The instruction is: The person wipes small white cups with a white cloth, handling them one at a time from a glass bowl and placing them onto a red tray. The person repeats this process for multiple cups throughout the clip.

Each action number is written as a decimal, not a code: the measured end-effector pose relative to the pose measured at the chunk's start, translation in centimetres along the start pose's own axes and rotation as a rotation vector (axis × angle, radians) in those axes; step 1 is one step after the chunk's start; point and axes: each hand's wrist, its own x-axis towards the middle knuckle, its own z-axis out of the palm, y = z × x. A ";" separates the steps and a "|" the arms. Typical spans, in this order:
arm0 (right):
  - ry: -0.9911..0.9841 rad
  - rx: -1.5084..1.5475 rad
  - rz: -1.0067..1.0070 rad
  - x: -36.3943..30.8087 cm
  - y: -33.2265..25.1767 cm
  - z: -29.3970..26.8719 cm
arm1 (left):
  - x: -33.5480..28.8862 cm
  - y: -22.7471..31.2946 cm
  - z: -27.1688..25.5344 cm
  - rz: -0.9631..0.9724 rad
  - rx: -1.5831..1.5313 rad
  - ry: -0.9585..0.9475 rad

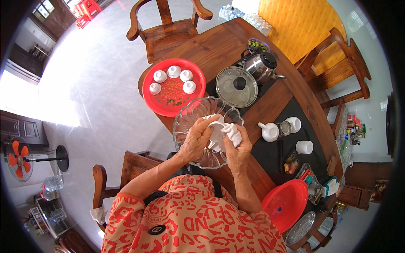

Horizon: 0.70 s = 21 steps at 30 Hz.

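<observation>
While the person stands at the near side of the table, a small white cup (216, 128) sits in the left hand (195, 140), held tight over a big glass bowl (190, 116). The right hand (237, 145) squeezes a white cloth (233, 133) against the cup. Farther left, a red tray (168, 99) holds 4 more cups. I think a wet cup could slip, drop and crack the glass bowl.
</observation>
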 end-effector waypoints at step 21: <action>-0.399 -0.028 -0.515 3.1 -3.0 -0.3 | 0.0 -0.8 0.0 -0.378 -0.900 -0.131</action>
